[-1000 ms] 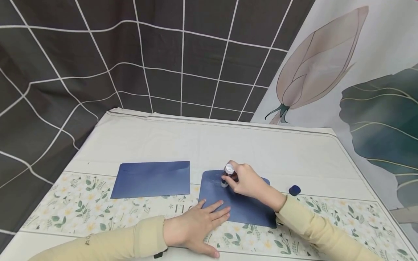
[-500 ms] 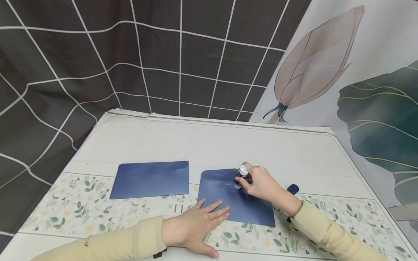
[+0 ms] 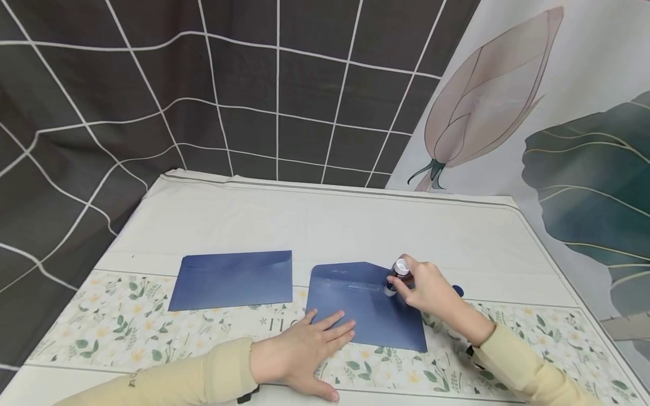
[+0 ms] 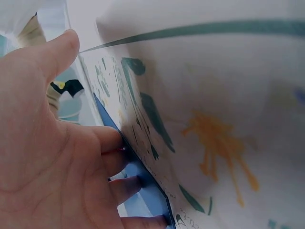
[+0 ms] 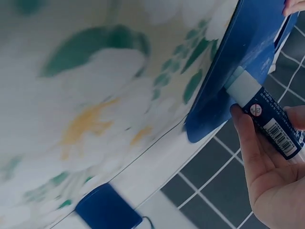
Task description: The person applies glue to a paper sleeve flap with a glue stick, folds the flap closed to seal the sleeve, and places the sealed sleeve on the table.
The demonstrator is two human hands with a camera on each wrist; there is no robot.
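A blue envelope (image 3: 365,321) lies with its flap unfolded toward the back, and faint whitish streaks show near the fold. My left hand (image 3: 307,352) rests flat with spread fingers on its lower left corner; in the left wrist view the fingertips (image 4: 157,222) touch the envelope's edge. Between thumb and fingers my right hand (image 3: 431,287) grips a glue stick (image 3: 397,276), tilted, its white base up. In the right wrist view the pale tip of the glue stick (image 5: 269,114) touches the blue paper near the right end of the flap.
Another blue envelope (image 3: 231,282), flap folded down, lies to the left. The dark blue cap (image 5: 108,210) stands on the tablecloth to the right, partly hidden behind the right hand in the head view. A dark grid-patterned curtain (image 3: 244,84) hangs behind the table.
My right hand has slid the glue stick rightward along the envelope's fold, and fresh whitish streaks show behind it. The left hand has stayed in place.
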